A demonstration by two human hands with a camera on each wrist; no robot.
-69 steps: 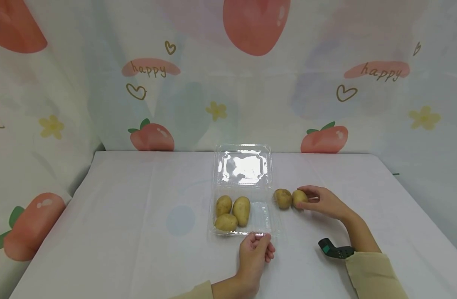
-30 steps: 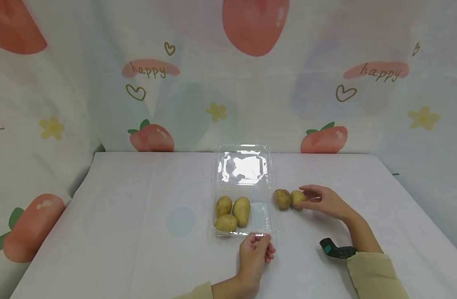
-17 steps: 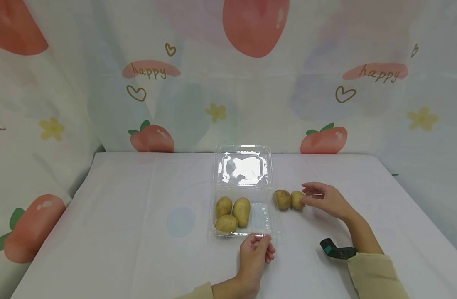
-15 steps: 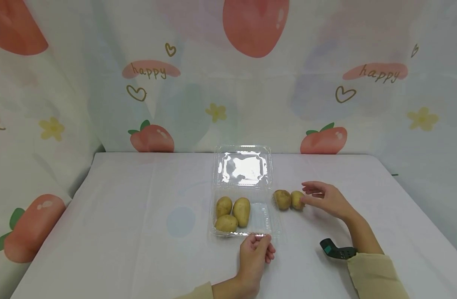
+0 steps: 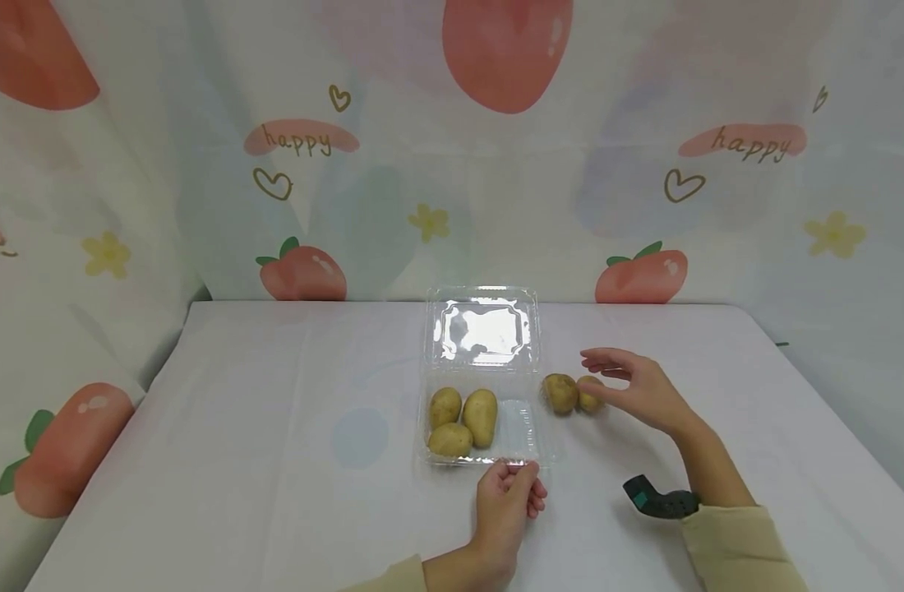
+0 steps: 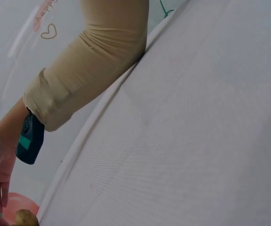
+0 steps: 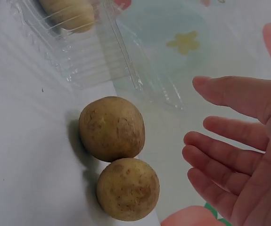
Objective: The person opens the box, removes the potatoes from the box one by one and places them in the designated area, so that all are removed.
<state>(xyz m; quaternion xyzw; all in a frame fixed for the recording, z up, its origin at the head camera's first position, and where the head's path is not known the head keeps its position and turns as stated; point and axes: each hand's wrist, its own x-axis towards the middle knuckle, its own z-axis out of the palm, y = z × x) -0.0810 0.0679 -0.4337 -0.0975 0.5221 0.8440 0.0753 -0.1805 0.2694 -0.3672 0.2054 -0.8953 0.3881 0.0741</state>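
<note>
An open clear plastic clamshell container (image 5: 518, 423) holds three potatoes (image 5: 480, 418) in the left part of its base, with its lid (image 5: 481, 329) folded back behind. At its front rim my left hand (image 5: 502, 514) pinches the edge between thumb and curled fingers. To the right of the container two more potatoes lie side by side on the cloth: a larger one (image 7: 111, 128) and a smaller one (image 7: 128, 189). My right hand (image 5: 640, 390) is raised over the smaller one, partly covering it in the head view. Its fingers are spread and relaxed, with nothing between them.
A white cloth (image 5: 289, 477) covers the table. Behind it hangs a printed curtain (image 5: 378, 189) with fruit, flowers and lettering. A black wrist device (image 5: 659, 499) sits at my right sleeve cuff.
My right hand has let go of the smaller potato, which had shifted slightly left toward the larger one, then lifted and moved left above it. My left hand stays at the container's rim.
</note>
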